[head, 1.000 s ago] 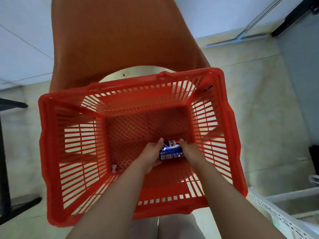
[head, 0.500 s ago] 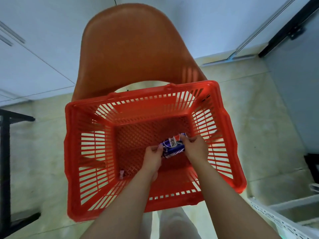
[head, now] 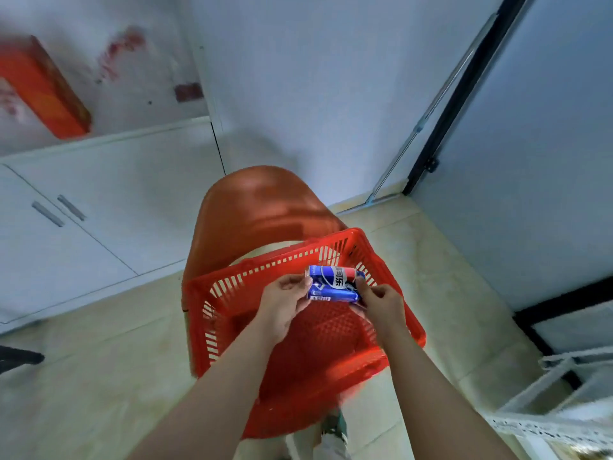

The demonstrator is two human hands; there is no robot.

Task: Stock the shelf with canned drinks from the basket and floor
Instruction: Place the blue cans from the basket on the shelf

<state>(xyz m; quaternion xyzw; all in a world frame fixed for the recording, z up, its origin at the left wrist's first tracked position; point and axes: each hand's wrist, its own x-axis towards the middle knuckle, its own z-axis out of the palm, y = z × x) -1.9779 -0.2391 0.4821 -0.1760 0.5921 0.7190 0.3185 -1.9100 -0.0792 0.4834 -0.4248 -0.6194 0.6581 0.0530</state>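
Observation:
Two blue cans [head: 334, 283] lie sideways, one stacked against the other, held between both hands above the red plastic basket [head: 229, 287]. My left hand [head: 284, 303] grips their left ends with curled fingers. My right hand [head: 378, 303] pinches their right ends. The basket sits on an orange chair [head: 255, 210], and what shows of its inside holds no other can.
A white wire shelf [head: 557, 403] stands at the lower right. White cabinet doors [head: 83, 207] line the wall at the left, with a red box [head: 43, 88] above them. A dark door frame [head: 464, 91] runs up the right. My feet show below the basket.
Both hands have lifted the cans from the basket floor up to its rim. The view has tilted upward, so the chair back and wall now fill the top.

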